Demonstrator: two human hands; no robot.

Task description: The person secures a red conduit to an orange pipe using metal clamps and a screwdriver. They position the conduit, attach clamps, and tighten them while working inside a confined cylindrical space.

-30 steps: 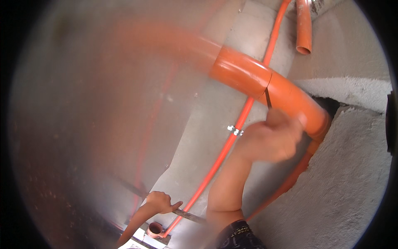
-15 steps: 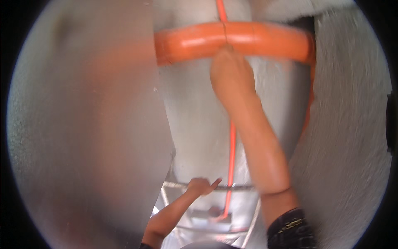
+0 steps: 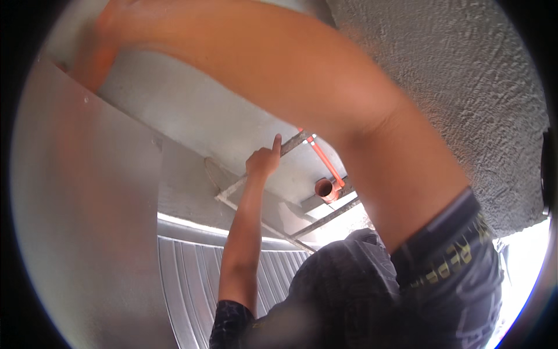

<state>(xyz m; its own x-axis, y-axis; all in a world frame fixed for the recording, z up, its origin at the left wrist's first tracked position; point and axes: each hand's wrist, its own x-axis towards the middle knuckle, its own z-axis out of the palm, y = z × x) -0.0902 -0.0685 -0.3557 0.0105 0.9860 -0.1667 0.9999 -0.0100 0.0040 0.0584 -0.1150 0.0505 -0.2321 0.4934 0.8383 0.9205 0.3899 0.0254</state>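
Observation:
My right arm crosses the top of the view and reaches up to the left. My right hand (image 3: 110, 26) is blurred at the rim, against a blurred piece of wide orange pipe (image 3: 87, 64); its grip cannot be made out. My left hand (image 3: 264, 161) is raised in the middle and closed on a thin metal bar (image 3: 293, 142), with one finger pointing up along it. Just right of that hand a thin orange conduit (image 3: 322, 163) runs down to an open orange pipe end (image 3: 325, 189).
A rough plastered wall (image 3: 459, 87) fills the right side and a smooth grey surface (image 3: 75, 203) the left. A smooth pale wall panel (image 3: 192, 110) lies behind the bars. Corrugated metal sheet (image 3: 186, 279) sits below. My dark patterned clothing (image 3: 349, 291) covers the lower middle.
The view has swung sharply. The wide orange pipe went from the upper middle to the top-left rim, and my right arm now spans the frame. My left hand stays on the metal bar.

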